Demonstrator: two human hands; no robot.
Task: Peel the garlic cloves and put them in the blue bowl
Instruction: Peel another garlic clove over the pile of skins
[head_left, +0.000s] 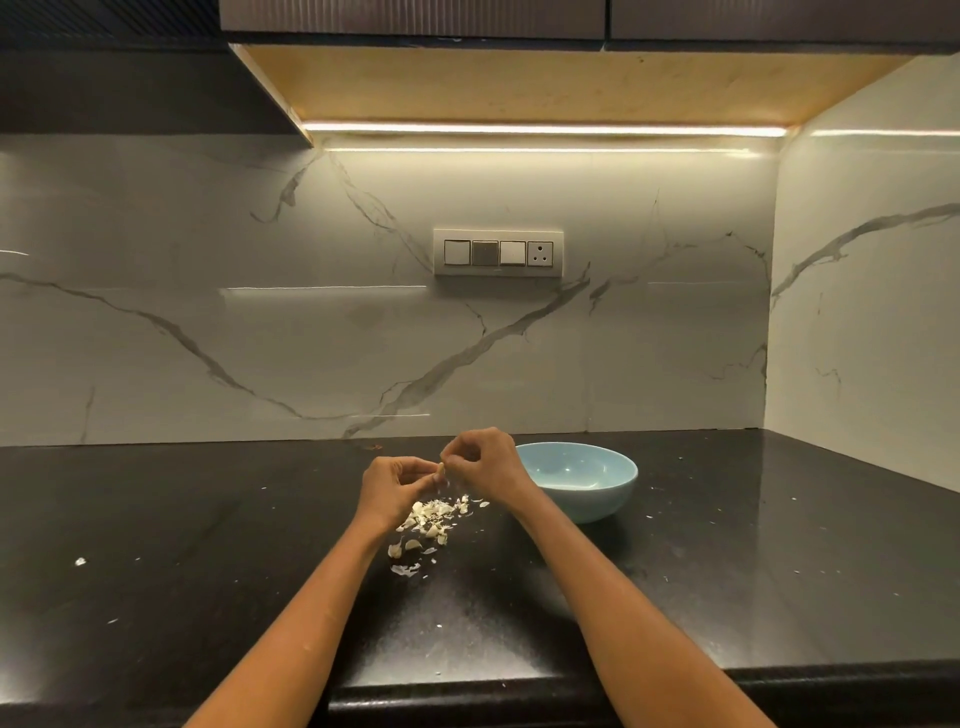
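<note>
Hands: two, both raised above the counter, fingertips meeting over the garlic pile.
Left hand (396, 486): fingers curled, pinching one garlic clove (440, 470) at its tips.
Right hand (480, 462): fingers curled in a pinch, picking at the same clove from above; exactly what it grips is too small to tell.
Blue bowl (613, 493): one, pale blue, upright on the counter just right of the right hand; nothing can be made out inside it.
Garlic pile (428, 522): one loose heap of cloves and papery skins on the counter below the hands; pieces too small and mixed to count.
Stray skin flakes (80, 561): a few scattered white bits well apart across the counter.
Countertop (727, 571): black, speckled, glossy, with a rounded front edge.
Backsplash (260, 312): white marble-look panels with grey veins, turning a corner at the right.
Switch plate (498, 253): one, with three switches and one socket.
Overhead: dark cabinets with one lit light strip (545, 127) beneath.
</note>
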